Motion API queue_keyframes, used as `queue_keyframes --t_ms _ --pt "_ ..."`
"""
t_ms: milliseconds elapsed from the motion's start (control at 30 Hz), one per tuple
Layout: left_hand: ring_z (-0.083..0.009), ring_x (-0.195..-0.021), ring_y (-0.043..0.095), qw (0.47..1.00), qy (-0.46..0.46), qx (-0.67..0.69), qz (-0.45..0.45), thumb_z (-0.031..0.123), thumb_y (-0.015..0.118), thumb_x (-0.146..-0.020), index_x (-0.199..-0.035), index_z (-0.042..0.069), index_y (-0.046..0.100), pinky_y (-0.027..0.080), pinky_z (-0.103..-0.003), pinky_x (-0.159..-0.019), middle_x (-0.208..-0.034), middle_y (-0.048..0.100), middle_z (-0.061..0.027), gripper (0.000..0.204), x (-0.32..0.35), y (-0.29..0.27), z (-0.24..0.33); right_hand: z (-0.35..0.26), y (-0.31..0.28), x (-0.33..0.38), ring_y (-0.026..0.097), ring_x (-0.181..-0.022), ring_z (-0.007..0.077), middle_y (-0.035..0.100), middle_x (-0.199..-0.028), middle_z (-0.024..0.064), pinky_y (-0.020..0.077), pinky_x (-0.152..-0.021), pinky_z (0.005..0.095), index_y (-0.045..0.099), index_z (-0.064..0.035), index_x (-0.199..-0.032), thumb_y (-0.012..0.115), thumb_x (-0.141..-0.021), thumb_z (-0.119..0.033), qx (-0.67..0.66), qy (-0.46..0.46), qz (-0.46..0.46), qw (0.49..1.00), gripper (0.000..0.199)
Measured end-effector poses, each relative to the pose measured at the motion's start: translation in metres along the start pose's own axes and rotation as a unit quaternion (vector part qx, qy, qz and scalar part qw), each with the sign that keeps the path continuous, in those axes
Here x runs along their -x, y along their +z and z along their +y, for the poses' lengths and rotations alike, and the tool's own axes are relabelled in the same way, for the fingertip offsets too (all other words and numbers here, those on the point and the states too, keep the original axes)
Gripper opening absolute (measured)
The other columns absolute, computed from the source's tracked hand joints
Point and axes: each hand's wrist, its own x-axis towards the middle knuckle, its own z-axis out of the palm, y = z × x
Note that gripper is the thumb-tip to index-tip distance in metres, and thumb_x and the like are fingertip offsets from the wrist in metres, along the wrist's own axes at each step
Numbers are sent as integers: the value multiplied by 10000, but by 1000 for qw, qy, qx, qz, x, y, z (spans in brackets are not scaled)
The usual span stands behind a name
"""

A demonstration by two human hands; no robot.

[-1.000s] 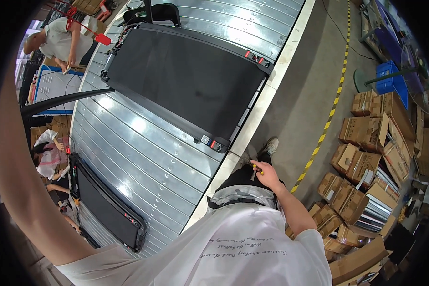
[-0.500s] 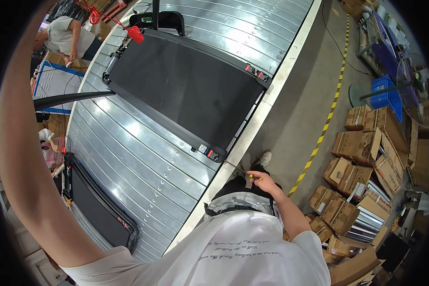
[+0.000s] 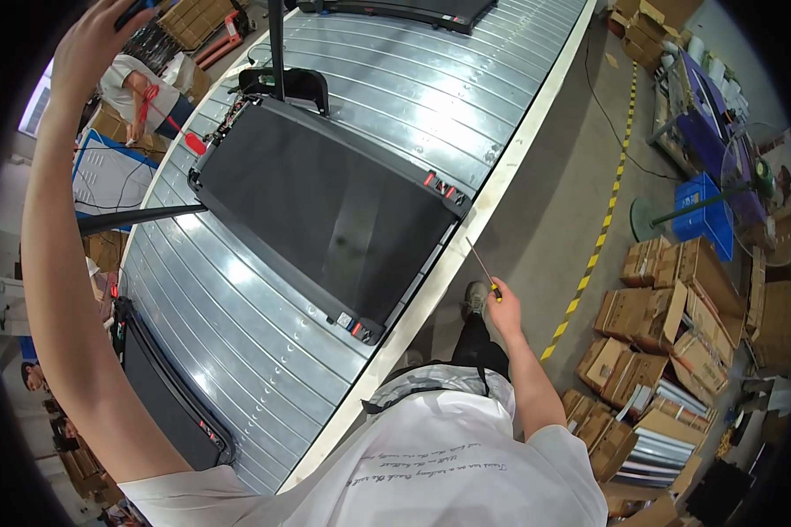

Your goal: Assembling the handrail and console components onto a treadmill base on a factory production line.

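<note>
In my right hand [image 3: 504, 312] is a screwdriver [image 3: 497, 290] with a yellow and black handle. Its thin shaft points up and left, apart from the pale edge of the slatted metal conveyor [image 3: 264, 303]. My left hand [image 3: 88, 48] is raised at the upper left, fingers curled by a dark piece that is cut off by the picture's rim. On the conveyor lies a black treadmill [image 3: 334, 211] with dark upright posts [image 3: 278, 53]. A red clip [image 3: 195, 143] on a red cord hangs over its far left corner.
Another treadmill deck [image 3: 163, 386] lies at the lower left, and one more [image 3: 431, 12] at the top. Across the conveyor a person [image 3: 132, 92] stands beside a blue-edged board [image 3: 114, 176]. Cardboard boxes [image 3: 637, 316], a fan [image 3: 650, 218] and a blue bin [image 3: 705, 211] stand right.
My right hand has moved up with the screwdriver, whose tip has swung away from the treadmill's near corner. My left hand has come into view. The treadmill appears lower and further left.
</note>
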Motion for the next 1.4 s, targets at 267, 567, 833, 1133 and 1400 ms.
queue_keyframes --t_ms 267,567,833,1133,1400 --pt "-268 -825 636 989 -76 -42 -118 434 604 -884 -1311 282 566 507 -369 -665 -947 611 -60 455 -145 -8 86 25 -158 -200 581 -1032 338 630 -1057 160 470 -893 416 571 -106 -1231 554 -826 -98 60 -62 -63 994 405" --pt "-245 -833 588 965 -134 -141 -174 376 609 -895 -1336 292 542 484 -366 -719 -977 595 -65 454 -220 -20 153 38 -243 -317 561 -909 316 593 -918 113 469 -847 420 563 -86 -1217 591 -747 -59 179 -319 -15 931 472" --pt "-343 -1085 579 921 -381 -11 -86 444 708 -804 -1343 86 500 463 -399 -870 -1230 578 -157 679 -132 -34 130 74 -243 -378 617 -859 320 641 -889 133 501 -784 405 609 -160 -1180 557 -779 -56 9 -210 -124 970 418" --pt "-397 -875 635 902 -347 -153 -205 305 640 -846 -1149 149 620 513 -449 -697 -933 677 -167 341 -102 3 74 81 -190 -427 619 -737 174 637 -816 95 511 -611 321 542 -80 -1250 589 -844 -291 -474 311 -348 747 461" --pt "-393 -857 639 897 -355 -192 -183 323 657 -829 -1131 173 625 512 -455 -689 -923 680 -153 338 -83 22 35 -11 -161 -390 638 -653 214 657 -938 128 549 -558 313 479 -71 -1302 444 -983 -452 -354 58 93 929 498"
